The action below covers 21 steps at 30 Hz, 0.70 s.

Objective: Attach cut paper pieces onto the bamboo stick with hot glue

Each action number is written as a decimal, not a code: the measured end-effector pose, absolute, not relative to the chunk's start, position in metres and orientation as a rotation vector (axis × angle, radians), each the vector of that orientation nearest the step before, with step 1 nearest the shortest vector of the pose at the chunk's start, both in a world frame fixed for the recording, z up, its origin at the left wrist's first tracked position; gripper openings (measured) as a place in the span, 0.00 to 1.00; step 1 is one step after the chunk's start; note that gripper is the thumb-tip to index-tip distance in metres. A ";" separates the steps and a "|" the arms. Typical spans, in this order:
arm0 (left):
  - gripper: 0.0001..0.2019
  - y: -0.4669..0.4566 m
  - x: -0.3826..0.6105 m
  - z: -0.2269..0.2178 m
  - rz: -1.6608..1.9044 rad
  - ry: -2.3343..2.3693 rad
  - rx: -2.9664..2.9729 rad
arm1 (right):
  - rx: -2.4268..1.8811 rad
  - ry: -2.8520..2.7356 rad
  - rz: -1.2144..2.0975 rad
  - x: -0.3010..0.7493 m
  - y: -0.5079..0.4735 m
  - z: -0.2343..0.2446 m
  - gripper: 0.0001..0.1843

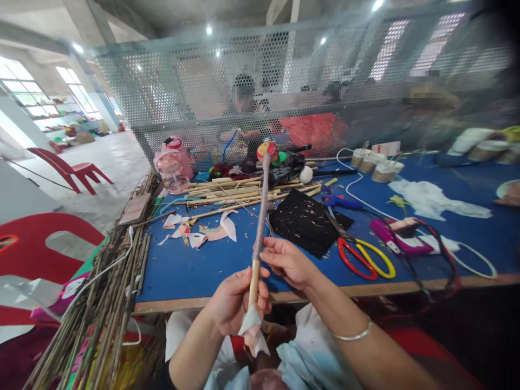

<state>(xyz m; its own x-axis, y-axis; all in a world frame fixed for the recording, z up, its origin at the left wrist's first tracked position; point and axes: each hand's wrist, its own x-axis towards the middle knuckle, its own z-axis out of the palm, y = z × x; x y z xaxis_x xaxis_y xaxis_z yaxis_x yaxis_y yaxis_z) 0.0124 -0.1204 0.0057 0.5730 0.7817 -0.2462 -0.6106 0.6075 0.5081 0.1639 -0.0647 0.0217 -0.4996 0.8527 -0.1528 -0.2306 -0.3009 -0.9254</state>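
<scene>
I hold a long thin stick [261, 208] upright over the near edge of the blue table [182, 271]. A round multicoloured head [267, 150] tops it. My left hand [233, 299] is wrapped round the bare lower end, where a strip of pale paper [252, 327] hangs down. My right hand [287, 262] pinches the stick just above, at the edge of its grey wrapped part.
Red-and-yellow scissors [365, 259], a black sheet [304, 221], bamboo sticks [244, 194], paper scraps [203, 230], a pink jar [174, 165] and white cups [374, 162] lie on the table. A bundle of twigs [101, 303] lies at left. Red chairs [69, 170] stand left. People sit behind a mesh screen [284, 81].
</scene>
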 end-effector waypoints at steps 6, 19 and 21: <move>0.14 -0.099 0.013 0.014 0.851 0.673 0.589 | -0.966 -1.251 1.762 0.165 -0.045 0.027 0.15; 0.19 -0.082 0.003 0.010 1.027 1.041 0.792 | -1.034 -1.231 1.854 0.154 -0.033 0.019 0.16; 0.18 -0.082 0.003 0.011 1.033 0.985 0.718 | -1.001 -1.158 1.917 0.158 -0.038 0.017 0.16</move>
<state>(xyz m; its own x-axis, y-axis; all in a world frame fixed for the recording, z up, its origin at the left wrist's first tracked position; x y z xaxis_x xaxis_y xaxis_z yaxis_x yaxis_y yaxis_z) 0.0029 -0.0820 0.0106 0.1805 0.9308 -0.3177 -0.3618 0.3632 0.8586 0.1578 -0.0379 0.0167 -0.4769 0.8380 -0.2651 -0.1551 -0.3772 -0.9131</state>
